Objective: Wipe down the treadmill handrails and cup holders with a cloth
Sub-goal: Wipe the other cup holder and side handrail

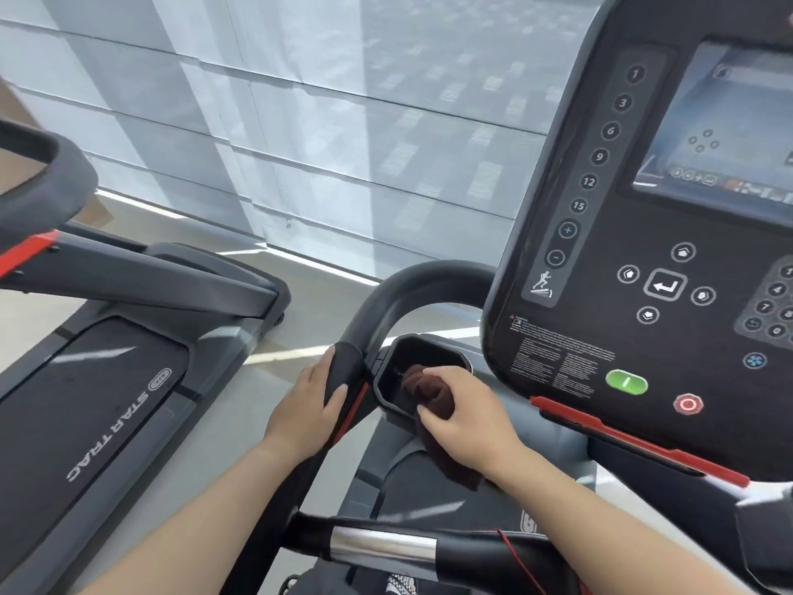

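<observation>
Right hand (467,416) closed around a bunched brown cloth (433,390), pressing its front wad down into the cup holder (401,358); loose tail of the cloth hanging out behind the wrist. Left hand (307,403) wrapped narrowly over the black handrail (343,371) just left of that holder, thumb on top, apparently only bracing. Handrail curving up and forward from the left hand toward the console (643,294), which sits right of and above the right hand.

Step in hand, by the look of it: scrubbing the inside of the cup holder. Next move probably calling for a sweep round the holder's walls and rim, then a shift of the cloth onto the handrail under the left hand, which would need to let go.

Legible writing: "STAR TRAC" on the neighbouring treadmill (107,423) far left of the left hand; console keys 1, 3, 6, 9, 12, 15, plus and minus. Warning text too small to read.
</observation>
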A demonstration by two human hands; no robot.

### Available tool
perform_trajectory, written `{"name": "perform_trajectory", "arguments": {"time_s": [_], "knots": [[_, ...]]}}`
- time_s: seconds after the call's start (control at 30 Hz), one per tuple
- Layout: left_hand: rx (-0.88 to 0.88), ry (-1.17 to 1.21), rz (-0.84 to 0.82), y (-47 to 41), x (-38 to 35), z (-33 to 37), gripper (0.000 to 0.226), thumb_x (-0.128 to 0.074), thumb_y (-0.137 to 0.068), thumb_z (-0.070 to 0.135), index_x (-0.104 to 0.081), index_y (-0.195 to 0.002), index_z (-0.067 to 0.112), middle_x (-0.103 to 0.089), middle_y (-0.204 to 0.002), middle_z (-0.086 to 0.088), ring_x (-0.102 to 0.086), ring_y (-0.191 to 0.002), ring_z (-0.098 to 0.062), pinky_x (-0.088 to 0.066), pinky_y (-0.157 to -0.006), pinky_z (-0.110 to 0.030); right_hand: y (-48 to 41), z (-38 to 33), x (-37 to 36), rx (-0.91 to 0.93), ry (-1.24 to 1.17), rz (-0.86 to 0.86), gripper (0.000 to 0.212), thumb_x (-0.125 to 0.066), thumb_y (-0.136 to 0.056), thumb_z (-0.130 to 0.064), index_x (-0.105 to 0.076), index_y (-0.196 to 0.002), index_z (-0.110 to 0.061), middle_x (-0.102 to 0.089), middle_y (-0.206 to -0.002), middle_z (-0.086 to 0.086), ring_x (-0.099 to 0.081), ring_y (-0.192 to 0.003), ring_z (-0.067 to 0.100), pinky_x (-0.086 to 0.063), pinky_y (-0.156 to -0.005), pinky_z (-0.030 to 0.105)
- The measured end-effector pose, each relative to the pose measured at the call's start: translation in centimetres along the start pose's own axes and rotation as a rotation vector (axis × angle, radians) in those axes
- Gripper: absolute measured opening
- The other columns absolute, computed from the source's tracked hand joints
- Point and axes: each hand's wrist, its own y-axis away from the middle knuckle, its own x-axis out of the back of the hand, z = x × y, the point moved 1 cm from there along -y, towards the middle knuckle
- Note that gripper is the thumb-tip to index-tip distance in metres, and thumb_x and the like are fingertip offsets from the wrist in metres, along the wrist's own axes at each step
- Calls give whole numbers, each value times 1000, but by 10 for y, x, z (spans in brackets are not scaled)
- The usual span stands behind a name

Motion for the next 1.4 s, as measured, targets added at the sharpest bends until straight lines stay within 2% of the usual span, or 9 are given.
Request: {"name": "perform_trajectory", "arguments": {"time_s": [0.13,0.3,0.47,0.6,0.77,0.9,1.1,1.3,1.4], "knots": [[14,55,-29,21,6,-9,61,-43,-93,37,-12,-145,33,-37,-144,-5,-41,-127,-22,-38,-100,-37,-22,-23,8,65,-124,81,35,-66,-76,-31,-54,-108,-40,-58,-106,-20,-50,-100,0,-34,-82,11],[54,49,-9,63,8,-31,62,-43,-91,45,-13,-143,33,-40,-142,2,-45,-123,-16,-40,-95,-31,-60,-57,-26,227,-112,16,51,-66,-80,-35,-50,-127,-26,-46,-133,-7,-43,-119,11,-32,-101,23],[148,9,44,87,7,-45,55,-38,-86,59,-28,-135,33,-48,-127,13,-51,-105,-5,-43,-80,-26,-52,-67,-78,266,18,28,56,-65,-80,-36,-47,-132,-30,-47,-132,-1,-39,-122,19,-34,-105,37],[126,27,104,86,7,-40,42,-38,-83,59,-37,-120,39,-51,-104,22,-53,-84,-1,-42,-66,-20,-53,-61,-81,330,20,10,52,-66,-79,-38,-50,-128,-31,-51,-129,-4,-41,-121,16,-35,-103,34],[95,47,98,85,7,-38,37,-43,-85,53,-40,-117,36,-50,-99,21,-51,-79,3,-36,-60,-10,-76,-70,-76,239,-43,29,46,-68,-78,-34,-58,-122,-24,-59,-125,-3,-47,-117,15,-32,-101,27],[89,78,91,84,8,-38,34,-42,-83,53,-44,-112,34,-54,-96,17,-54,-80,0,-40,-61,-15,-43,-67,-87,393,-27,-29,45,-70,-74,-32,-61,-118,-22,-60,-121,-1,-49,-115,15,-31,-100,24],[108,90,69,83,8,-40,35,-45,-84,51,-44,-113,31,-55,-99,13,-54,-81,-3,-40,-62,-18,-69,-77,-80,315,-4,-35,32,-67,-75,-32,-64,-106,-23,-64,-112,-5,-48,-115,20,-27,-107,49],[129,174,21,97,13,-43,36,-47,-83,50,-40,-116,38,-56,-110,12,-56,-92,-5,-50,-77,-30,-28,-87,-94,400,-38,-80,40,-70,-70,-30,-64,-109,-23,-65,-112,-5,-51,-111,13,-33,-100,25],[135,134,-29,124,16,-56,58,-44,-85,55,-23,-136,39,-48,-125,13,-52,-108,-9,-46,-85,-28,-27,-90,-92,382,-29,-104,43,-71,-71,-32,-63,-113,-26,-63,-115,-6,-52,-112,12,-34,-98,21]]}}
